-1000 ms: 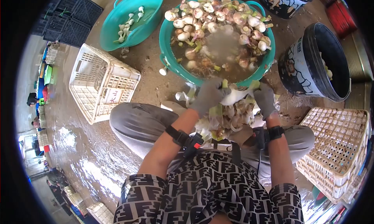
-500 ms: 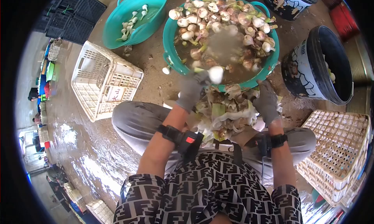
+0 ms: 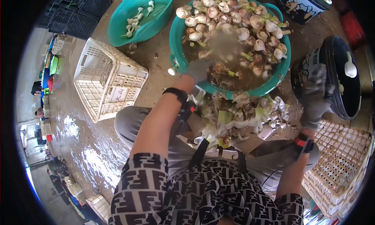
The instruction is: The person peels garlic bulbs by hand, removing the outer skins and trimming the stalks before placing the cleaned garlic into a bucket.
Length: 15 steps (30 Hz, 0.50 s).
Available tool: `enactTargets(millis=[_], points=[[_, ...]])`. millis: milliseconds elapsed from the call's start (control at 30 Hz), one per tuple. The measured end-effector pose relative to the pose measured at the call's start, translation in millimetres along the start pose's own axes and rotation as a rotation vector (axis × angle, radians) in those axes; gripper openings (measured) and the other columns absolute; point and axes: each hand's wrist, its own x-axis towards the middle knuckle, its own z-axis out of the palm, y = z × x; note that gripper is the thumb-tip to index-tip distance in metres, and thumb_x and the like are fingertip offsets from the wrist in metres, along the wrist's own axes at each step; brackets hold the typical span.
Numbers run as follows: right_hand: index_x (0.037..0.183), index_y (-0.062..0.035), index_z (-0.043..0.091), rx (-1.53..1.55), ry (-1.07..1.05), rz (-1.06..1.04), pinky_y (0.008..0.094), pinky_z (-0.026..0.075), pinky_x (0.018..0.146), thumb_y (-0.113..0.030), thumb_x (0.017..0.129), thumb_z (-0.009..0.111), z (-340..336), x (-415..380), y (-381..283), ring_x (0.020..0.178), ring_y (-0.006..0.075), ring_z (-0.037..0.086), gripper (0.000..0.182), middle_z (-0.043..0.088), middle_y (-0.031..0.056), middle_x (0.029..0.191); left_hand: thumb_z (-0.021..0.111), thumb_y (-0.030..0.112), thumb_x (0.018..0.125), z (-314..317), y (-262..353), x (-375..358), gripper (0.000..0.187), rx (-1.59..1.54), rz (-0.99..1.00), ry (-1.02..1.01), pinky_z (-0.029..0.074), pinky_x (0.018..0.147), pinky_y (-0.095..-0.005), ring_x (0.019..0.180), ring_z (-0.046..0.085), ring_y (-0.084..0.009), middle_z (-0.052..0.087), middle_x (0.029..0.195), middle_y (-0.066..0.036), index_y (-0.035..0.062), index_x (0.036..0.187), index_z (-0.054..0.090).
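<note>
My left hand (image 3: pixel 198 70), in a grey glove, reaches over the near left rim of a green tub (image 3: pixel 175 49). Its fingers are at the murky water, where garlic bulbs (image 3: pixel 258 21) are heaped; the fingertips do not show clearly. To the right, my gloved right hand (image 3: pixel 315 96), blurred, is raised beside a black bucket (image 3: pixel 332 49) with its fingers apart and nothing in them. A peeled white garlic bulb (image 3: pixel 350 69) with a short stem shows against the bucket's dark inside, apart from that hand. Peeled skins and leaves (image 3: pixel 238 119) lie piled between my knees.
A second green tub (image 3: pixel 156 27) at the upper left holds several white bulbs. A white plastic crate (image 3: pixel 117 93) lies left of my knee, and another crate (image 3: pixel 340 154) stands at the right. Beyond the tub is another patterned bucket (image 3: pixel 302 6). The floor (image 3: pixel 86 147) is wet.
My right hand has swung right from the tub's near rim to the bucket. The white bulb that was beside my left hand is gone from there. My left hand has moved over the tub's edge.
</note>
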Motion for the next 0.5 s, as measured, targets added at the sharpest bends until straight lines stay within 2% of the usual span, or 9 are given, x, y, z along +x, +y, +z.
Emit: enactTargets(millis=[67,133,167,200,267,333,400,467,500], points=[[0.128,-0.0008,0.038,-0.246,0.094,0.056,0.0226,0.044,0.068,-0.025,0.083,0.051,-28.6,-7.7,29.2,0.085,0.0146,0.051,0.053,0.052,0.0127,0.114,0.059,0.017,0.075,2.9,4.8,11.6,0.038,0.092,0.015,-0.187,0.043,0.089,-0.0408,0.105,0.053,-0.0322,0.054,0.115,-0.016,0.013,0.112,0.057],[0.123,0.0023,0.041,-0.413,0.331,0.121,0.0228,0.046,0.064,-0.022,0.084,0.049,-24.0,-19.0,72.1,0.08,0.0151,0.055,0.047,0.056,0.0111,0.106,0.064,0.023,0.071,26.2,1.4,18.6,0.048,0.028,-0.031,-0.125,0.044,0.088,-0.0395,0.104,0.054,-0.032,0.052,0.12,-0.016,0.0105,0.116,0.054],[0.119,0.002,0.045,-0.441,0.415,0.219,0.0226,0.046,0.062,-0.023,0.084,0.049,-31.1,-24.3,83.4,0.077,0.015,0.056,0.042,0.057,0.0104,0.102,0.067,0.026,0.068,35.5,1.6,20.7,0.054,-0.005,-0.052,-0.096,0.044,0.087,-0.0389,0.104,0.054,-0.032,0.051,0.122,-0.016,0.0092,0.118,0.052],[0.115,0.0018,0.048,-0.466,0.5,0.318,0.0225,0.046,0.06,-0.023,0.085,0.049,-42.6,-31.6,94.9,0.074,0.0148,0.058,0.039,0.058,0.0098,0.097,0.068,0.03,0.068,30.6,7.2,21.1,0.056,-0.048,-0.064,-0.187,0.044,0.087,-0.0389,0.104,0.055,-0.0324,0.052,0.12,-0.016,0.0085,0.118,0.053],[0.11,0.0016,0.052,-0.974,0.388,0.306,0.0224,0.047,0.058,-0.02,0.085,0.049,-56.9,-43.6,118.4,0.069,0.0137,0.058,0.033,0.059,0.0079,0.09,0.07,0.036,0.066,6.5,21.1,20.1,0.061,-0.128,-0.095,-0.366,0.044,0.087,-0.0388,0.103,0.055,-0.0332,0.056,0.115,-0.018,0.007,0.117,0.053],[0.106,0.0011,0.055,-1.107,0.434,0.334,0.0221,0.046,0.056,-0.017,0.085,0.05,-62.7,-49.5,138.6,0.066,0.0123,0.057,0.028,0.059,0.0062,0.086,0.073,0.04,0.063,1.5,33.9,6.2,0.064,-0.274,-0.032,-0.256,0.044,0.085,-0.0389,0.1,0.056,-0.0334,0.059,0.108,-0.017,0.0063,0.114,0.055],[0.101,0.0002,0.057,-0.859,0.655,0.404,0.0216,0.045,0.053,-0.013,0.085,0.05,-58.1,-47.5,155.3,0.065,0.0104,0.057,0.022,0.059,0.0046,0.083,0.074,0.041,0.061,-7.8,57.0,-12.6,0.064,-0.423,-0.008,-0.216,0.044,0.084,-0.0387,0.097,0.057,-0.0333,0.061,0.103,-0.016,0.0058,0.111,0.056],[0.097,-0.0012,0.058,-1.449,0.277,0.297,0.0209,0.044,0.05,-0.011,0.085,0.049,-68.9,-47.1,156.1,0.064,0.0086,0.056,0.018,0.058,0.0024,0.078,0.075,0.041,0.061,-21.7,89.8,-29.0,0.062,-0.575,-0.025,-0.251,0.045,0.083,-0.0382,0.095,0.058,-0.0328,0.061,0.101,-0.016,0.0055,0.109,0.056],[0.096,-0.0018,0.058,-1.467,0.266,0.28,0.0215,0.043,0.05,-0.011,0.084,0.05,-72.2,-47.5,155.9,0.063,0.0084,0.055,0.017,0.058,0.0018,0.076,0.076,0.039,0.06,-12.2,96.4,-30.5,0.063,-0.488,0.047,-0.212,0.045,0.083,-0.0367,0.096,0.057,-0.0311,0.059,0.103,-0.015,0.005,0.108,0.055]])
